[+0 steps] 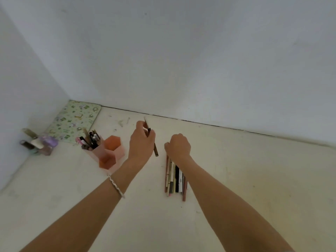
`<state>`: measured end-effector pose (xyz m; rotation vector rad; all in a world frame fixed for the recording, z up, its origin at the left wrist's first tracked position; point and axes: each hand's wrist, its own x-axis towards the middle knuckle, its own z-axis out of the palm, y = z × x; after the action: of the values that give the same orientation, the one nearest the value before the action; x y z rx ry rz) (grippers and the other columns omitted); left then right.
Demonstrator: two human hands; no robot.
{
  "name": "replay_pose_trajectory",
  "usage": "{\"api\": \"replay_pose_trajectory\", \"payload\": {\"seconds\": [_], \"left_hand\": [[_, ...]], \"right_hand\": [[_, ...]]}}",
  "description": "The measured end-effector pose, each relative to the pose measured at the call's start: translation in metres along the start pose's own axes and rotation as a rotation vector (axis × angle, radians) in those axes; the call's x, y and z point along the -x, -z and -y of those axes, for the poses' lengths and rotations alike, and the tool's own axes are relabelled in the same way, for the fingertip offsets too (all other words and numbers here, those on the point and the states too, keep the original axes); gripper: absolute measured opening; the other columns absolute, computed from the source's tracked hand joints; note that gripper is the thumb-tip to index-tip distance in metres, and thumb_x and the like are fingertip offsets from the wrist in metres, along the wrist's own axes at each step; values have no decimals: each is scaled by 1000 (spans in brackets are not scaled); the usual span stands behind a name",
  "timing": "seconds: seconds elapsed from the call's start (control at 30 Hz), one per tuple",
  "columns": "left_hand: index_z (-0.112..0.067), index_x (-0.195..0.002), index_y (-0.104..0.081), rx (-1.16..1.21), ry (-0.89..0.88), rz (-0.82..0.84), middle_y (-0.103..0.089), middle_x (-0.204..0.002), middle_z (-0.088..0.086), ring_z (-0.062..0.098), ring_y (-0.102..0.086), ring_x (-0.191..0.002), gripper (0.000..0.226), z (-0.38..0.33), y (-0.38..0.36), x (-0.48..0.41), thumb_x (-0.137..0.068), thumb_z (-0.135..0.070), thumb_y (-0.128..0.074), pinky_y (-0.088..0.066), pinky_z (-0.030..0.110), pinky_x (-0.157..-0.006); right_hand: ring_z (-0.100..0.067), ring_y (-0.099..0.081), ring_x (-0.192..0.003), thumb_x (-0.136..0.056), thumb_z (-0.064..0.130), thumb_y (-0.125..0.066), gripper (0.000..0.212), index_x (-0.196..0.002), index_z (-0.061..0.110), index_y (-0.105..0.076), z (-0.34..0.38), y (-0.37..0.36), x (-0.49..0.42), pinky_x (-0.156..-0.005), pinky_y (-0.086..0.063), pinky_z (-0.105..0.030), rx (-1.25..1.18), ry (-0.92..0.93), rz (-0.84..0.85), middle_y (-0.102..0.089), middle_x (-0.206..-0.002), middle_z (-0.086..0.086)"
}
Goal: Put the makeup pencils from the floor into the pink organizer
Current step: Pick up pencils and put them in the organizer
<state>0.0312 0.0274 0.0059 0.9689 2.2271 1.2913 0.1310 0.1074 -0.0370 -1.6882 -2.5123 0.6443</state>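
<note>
The left hand (141, 142) pinches one pencil (155, 149) in curled fingers just beside the pink organizer (109, 153) near the floor's (236, 179) left wall edge, while the right hand (179, 147) curls over the pencil pile (175, 179), grasp hidden, so a loose pinch could drop it short of the crowded compartment.

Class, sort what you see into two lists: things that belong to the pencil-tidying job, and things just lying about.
Belongs to the job:
left hand, holding a pencil
right hand, at the pile on the floor
organizer
stored pencils in one compartment

Just lying about:
bottles by the wall
mat in the corner
</note>
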Motion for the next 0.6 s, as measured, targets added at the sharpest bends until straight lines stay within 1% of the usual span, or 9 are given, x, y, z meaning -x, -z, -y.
{"api": "replay_pose_trajectory", "payload": {"seconds": [0.1, 0.17, 0.23, 0.27, 0.33, 0.37, 0.43, 0.5, 0.6], "left_hand": [[-25, -102, -43, 6, -37, -46, -59, -79, -7, 18, -65, -72, 14, 5, 10, 1, -94, -18, -54, -56, 32, -62], [-29, -104, -44, 32, -46, -70, -61, -82, -9, 16, -66, -74, 18, 11, 16, 0, -94, -18, -55, -55, 26, -60], [-30, -115, -46, 63, -51, -81, -61, -89, -10, 11, -67, -78, 24, 16, 22, -2, -95, -19, -54, -54, 21, -61], [-31, -126, -44, 83, -54, -84, -60, -92, -12, 9, -67, -79, 33, 16, 25, -2, -96, -20, -53, -55, 19, -62], [-35, -144, -31, 120, -78, -106, -57, -93, -15, 8, -66, -77, 54, 16, 33, -3, -97, -17, -52, -53, 14, -63], [-37, -148, -25, 137, -90, -116, -57, -92, -14, 8, -66, -76, 61, 16, 37, -3, -97, -16, -52, -52, 13, -63], [-40, -150, -21, 134, -102, -121, -58, -92, -11, 9, -66, -77, 65, 15, 45, -4, -98, -16, -51, -53, 16, -64], [-41, -148, -23, 110, -114, -115, -60, -95, -8, 9, -67, -80, 62, 15, 50, -4, -98, -17, -50, -52, 18, -67], [-38, -147, -27, 119, -129, -76, -59, -93, -6, 7, -66, -78, 58, 14, 52, -3, -98, -16, -50, -52, 14, -65]], "right_hand": [[-25, -54, -106, -97, 19, -47, 20, -109, 8, -58, 5, -17, -7, -77, -44, -30, 159, -23, 35, -54, -113, -8], [-25, -53, -110, -96, 17, -50, 22, -115, 9, -57, 5, -25, -11, -84, -46, -32, 191, -50, 56, -53, -119, -9], [-25, -53, -110, -95, 12, -48, 22, -114, 8, -57, 6, -31, -14, -86, -48, -33, 181, -62, 64, -54, -118, -10], [-25, -53, -109, -94, 11, -47, 22, -113, 8, -58, 6, -31, -15, -87, -48, -33, 172, -68, 61, -55, -118, -10], [-25, -53, -108, -93, 10, -46, 22, -111, 8, -58, 7, -33, -17, -85, -48, -33, 173, -67, 51, -55, -116, -10], [-25, -53, -107, -93, 9, -46, 22, -110, 8, -59, 7, -33, -16, -85, -49, -33, 181, -64, 53, -55, -116, -9], [-25, -53, -108, -93, 10, -47, 21, -111, 8, -59, 7, -34, -17, -86, -50, -33, 198, -62, 58, -55, -116, -9], [-25, -54, -108, -94, 11, -47, 21, -111, 9, -59, 7, -35, -16, -87, -50, -33, 214, -70, 62, -56, -116, -9], [-24, -56, -104, -91, 7, -48, 19, -104, 8, -61, 7, -35, -16, -85, -52, -33, 216, -65, 65, -61, -110, -9]]}}
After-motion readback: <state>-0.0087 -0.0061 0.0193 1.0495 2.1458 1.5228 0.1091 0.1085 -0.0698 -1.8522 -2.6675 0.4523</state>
